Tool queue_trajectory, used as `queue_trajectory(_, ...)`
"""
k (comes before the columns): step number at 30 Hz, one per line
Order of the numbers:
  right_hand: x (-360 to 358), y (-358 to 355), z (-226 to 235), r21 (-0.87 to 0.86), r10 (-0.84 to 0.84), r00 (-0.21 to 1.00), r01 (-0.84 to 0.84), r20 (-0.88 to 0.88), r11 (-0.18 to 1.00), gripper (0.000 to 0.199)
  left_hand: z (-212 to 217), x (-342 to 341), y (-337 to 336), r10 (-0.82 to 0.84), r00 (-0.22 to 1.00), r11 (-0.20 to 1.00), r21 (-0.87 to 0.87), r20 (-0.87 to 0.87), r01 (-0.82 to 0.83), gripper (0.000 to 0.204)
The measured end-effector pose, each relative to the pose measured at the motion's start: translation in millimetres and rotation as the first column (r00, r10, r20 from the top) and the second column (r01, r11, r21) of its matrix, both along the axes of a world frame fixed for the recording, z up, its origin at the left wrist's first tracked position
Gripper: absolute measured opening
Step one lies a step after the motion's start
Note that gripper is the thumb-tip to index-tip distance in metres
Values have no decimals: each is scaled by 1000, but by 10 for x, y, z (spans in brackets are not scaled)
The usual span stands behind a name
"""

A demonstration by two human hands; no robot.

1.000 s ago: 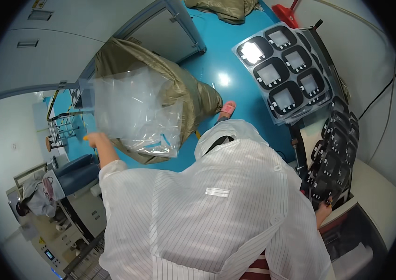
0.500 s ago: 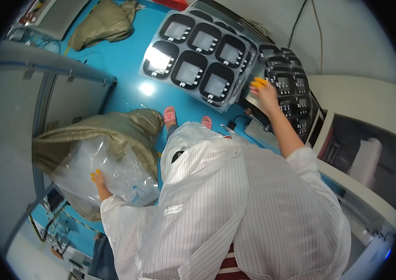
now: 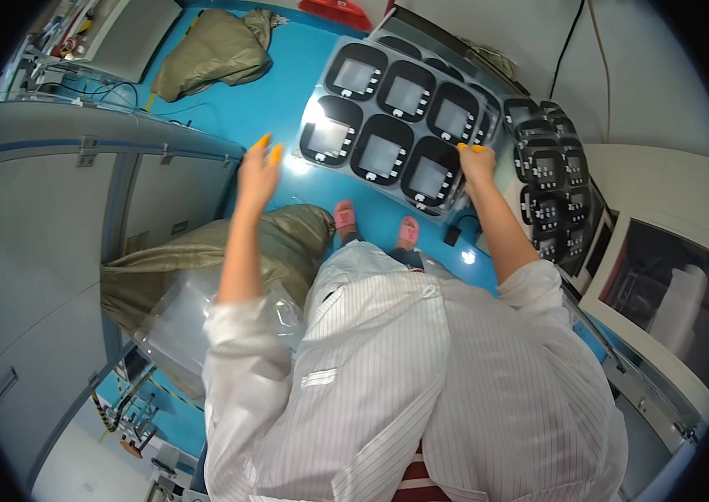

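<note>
A stack of clear plastic sheets (image 3: 382,130), printed with black rounded frames and small white marks, lies in front of me. My right hand (image 3: 477,166), with orange finger covers, has its fingers closed on the right edge of the top sheet. Off the left edge of the stack, my left hand (image 3: 259,176) is raised with its fingers apart and nothing in them. It also wears orange finger covers. Below my left forearm, clear plastic sheeting (image 3: 174,314) sits in the mouth of an olive-green sack (image 3: 296,238).
More black-framed pieces (image 3: 545,171) stand in a pile at the right, beside a beige machine (image 3: 622,180) with a dark window. Grey cabinets (image 3: 45,226) line the left. Another olive sack (image 3: 216,54) and a red dustpan-like item (image 3: 336,12) lie on the blue floor (image 3: 245,109).
My left hand has left the plastic sheeting in the sack and risen toward the sheets' left side. My right hand has come from beyond the stack onto its right edge. The view has shifted.
</note>
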State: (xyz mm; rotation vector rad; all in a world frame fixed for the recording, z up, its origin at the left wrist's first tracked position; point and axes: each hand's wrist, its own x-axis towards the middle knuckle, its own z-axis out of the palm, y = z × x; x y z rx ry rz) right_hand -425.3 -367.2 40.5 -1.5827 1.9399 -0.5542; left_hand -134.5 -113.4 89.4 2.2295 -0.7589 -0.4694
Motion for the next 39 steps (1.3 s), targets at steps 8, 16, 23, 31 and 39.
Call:
queue_trajectory(8,-51,121,423,207,-163,872,73,461,976,19,-147,-87,-867,-228,969,946,257,98,197,38)
queue_trajectory(16,-65,307,1051,-33,107,442,-172,891,984,24,-28,-38,-695,-292,886,956,108,361,271,34)
queue_trajectory(23,40,796,1787,-257,369,433,-295,823,920,41,1803,-763,-1777,-426,652,601,-343,627,722,39)
queue_trajectory(31,-71,939,2077,-255,349,367,-280,862,925,45,2334,-1045,-2359,-552,189,226,-72,812,971,15)
queue_trajectory(39,-130,491,1651,-213,276,412,-192,868,958,45,1637,-1290,-2901,-147,116,240,-78,982,968,14)
